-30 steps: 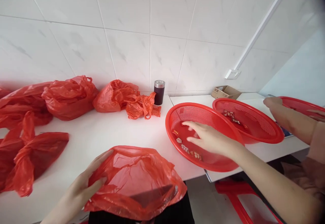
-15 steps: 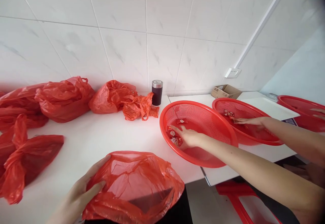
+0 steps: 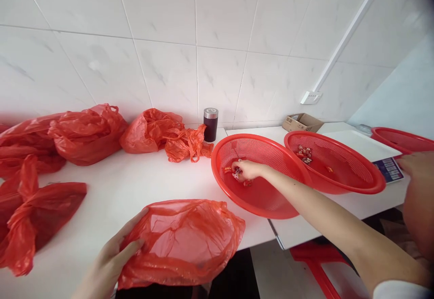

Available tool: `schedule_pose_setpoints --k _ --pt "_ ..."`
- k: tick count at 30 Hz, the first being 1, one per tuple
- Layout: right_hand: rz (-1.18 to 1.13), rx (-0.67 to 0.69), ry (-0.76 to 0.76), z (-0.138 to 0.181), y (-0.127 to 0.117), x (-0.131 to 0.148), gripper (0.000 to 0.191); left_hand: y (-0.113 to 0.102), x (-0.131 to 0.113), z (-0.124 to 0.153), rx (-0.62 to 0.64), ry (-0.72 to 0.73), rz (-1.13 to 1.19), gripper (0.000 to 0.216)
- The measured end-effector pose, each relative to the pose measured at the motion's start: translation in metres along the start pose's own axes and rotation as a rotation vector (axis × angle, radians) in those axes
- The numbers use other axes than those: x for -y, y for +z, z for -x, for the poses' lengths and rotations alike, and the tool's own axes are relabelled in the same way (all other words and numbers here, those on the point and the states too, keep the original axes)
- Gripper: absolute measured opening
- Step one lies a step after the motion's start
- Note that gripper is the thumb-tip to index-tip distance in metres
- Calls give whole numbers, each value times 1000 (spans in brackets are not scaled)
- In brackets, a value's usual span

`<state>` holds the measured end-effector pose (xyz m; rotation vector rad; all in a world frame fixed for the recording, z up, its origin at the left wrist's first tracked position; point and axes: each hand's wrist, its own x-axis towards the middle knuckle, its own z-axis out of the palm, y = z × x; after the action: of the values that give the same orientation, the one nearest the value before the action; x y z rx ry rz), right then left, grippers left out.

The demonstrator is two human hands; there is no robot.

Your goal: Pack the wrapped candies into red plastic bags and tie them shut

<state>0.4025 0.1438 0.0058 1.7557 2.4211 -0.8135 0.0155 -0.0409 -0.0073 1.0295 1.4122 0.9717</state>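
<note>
My left hand grips the left edge of an open red plastic bag lying at the front edge of the white table. My right hand reaches into the nearer red mesh basket, its fingers closed over several small wrapped candies at the basket's far-left side. A second red mesh basket with a few candies stands behind it to the right.
Several tied and loose red bags lie along the tiled wall and at the left. A dark jar and a small cardboard box stand at the back. Another person's hand shows at the right, near a third red basket.
My right hand slid from the basket's front toward its far-left side and closed on candies. The other person's arm withdrew from the second basket. My left hand stayed on the bag.
</note>
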Motion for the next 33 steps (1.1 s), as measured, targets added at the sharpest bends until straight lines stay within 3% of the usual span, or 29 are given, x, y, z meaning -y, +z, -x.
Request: schedule_pose_setpoints --k 5,7,9,12,15,18,20,28,33 --pt "-175 -104 -31 28 -43 20 31 5 -6 4 -26 -46 64 75" --pt "-321 -147 -139 47 -57 49 30 9 -8 3 -10 -69 95 77" --pt "-495 -100 -289 66 -59 89 35 16 -9 1 10 -74 103 81" --pt "-453 23 -452 86 -29 150 39 26 -12 -4 51 -63 118 88" --pt "-52 -2 -519 85 25 185 35 31 -14 -7 123 -42 156 90" --pt "260 -29 -494 68 68 187 34 29 -13 -8 162 -39 139 89" --pt "323 -5 -454 56 77 179 36 24 -11 -7 150 -38 108 89" --pt "153 -12 -404 50 47 156 37 12 -7 -6 95 11 60 91" --pt "108 -37 -349 50 44 154 36 16 -9 -5 94 63 28 90"
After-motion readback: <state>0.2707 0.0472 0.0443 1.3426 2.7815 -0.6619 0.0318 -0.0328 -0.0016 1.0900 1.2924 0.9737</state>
